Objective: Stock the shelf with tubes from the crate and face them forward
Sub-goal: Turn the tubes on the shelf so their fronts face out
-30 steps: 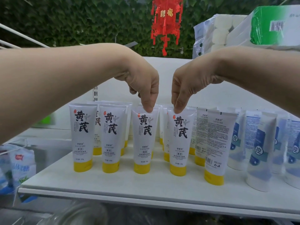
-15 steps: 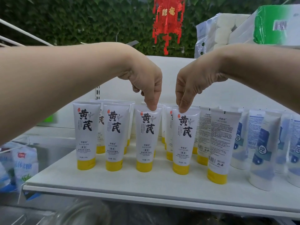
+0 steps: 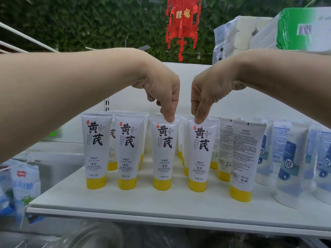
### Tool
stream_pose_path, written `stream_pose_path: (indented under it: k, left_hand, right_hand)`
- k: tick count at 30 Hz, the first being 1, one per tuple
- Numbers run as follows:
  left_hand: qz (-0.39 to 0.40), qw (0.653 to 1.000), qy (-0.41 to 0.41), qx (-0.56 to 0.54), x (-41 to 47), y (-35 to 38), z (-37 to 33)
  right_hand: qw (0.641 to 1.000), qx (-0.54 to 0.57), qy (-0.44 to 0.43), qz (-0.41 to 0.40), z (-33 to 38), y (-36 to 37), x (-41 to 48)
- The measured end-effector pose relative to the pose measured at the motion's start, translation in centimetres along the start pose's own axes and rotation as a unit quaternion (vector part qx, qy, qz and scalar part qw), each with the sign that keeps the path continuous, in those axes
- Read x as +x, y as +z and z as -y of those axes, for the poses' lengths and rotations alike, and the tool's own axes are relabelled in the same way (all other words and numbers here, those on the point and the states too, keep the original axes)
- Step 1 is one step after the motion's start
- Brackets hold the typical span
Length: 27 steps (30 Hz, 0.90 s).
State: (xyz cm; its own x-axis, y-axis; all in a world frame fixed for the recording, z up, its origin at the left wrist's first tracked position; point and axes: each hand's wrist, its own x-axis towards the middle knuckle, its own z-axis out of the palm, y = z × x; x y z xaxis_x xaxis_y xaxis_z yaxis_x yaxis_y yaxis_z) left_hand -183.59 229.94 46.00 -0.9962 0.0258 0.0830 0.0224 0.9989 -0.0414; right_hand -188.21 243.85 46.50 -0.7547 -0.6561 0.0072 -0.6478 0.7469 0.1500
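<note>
Little has shifted since the earlier frames: both hands stay on the same two tubes, and the one on the right has edged slightly toward frame left, away from its backward-turned neighbour. The left hand point(image 3: 161, 93) reaches down from the upper middle of the frame, its fingers point(image 3: 168, 117) curled onto the flat crimped top of the third yellow-capped white plastic tube point(image 3: 163, 154). The right hand point(image 3: 206, 93) does the same to the fourth yellow-capped white plastic tube point(image 3: 200, 158) just beside it. Each looks like a light pinch, though the thumbs are hidden behind the crimps. Both tubes stand cap-down near the front edge of the flat white shelf point(image 3: 143, 206), black characters toward the camera, in line with two matching front-facing tubes point(image 3: 95, 149) at centre left. The step in hand seems to be the facing and spacing of the front row, and these two appear finished. To the right, a matching tube with its printed back and barcode showing point(image 3: 244, 158) stands a little ahead of the row. By my reading the next move calls for letting go here, then turning that one by its crimp and drawing it back level without tipping the white and blue tubes point(image 3: 290, 163) near it. No crate can be made out.
</note>
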Motion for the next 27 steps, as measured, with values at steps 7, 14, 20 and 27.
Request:
stream_pose_path:
  k: [7,14,20,27]
  left_hand:
    - [0.011,1.000,0.006,-0.012,0.5,-0.2,-0.2]
    - [0.041,0.999,0.007,-0.015,1.3,-0.4,-0.1]
    - [0.034,0.999,-0.013,-0.041,1.6,-1.7,-0.2]
    - [-0.035,0.999,-0.013,-0.035,4.2,-4.2,-2.0]
  right_hand:
    - [1.000,-0.002,-0.012,0.011,-0.3,-0.2,0.5]
    - [0.999,0.002,-0.025,0.023,-1.0,-0.3,0.9]
    - [1.000,0.025,-0.013,-0.012,-2.1,-1.6,0.7]
    - [0.993,0.035,0.045,-0.103,-4.9,-3.5,0.6]
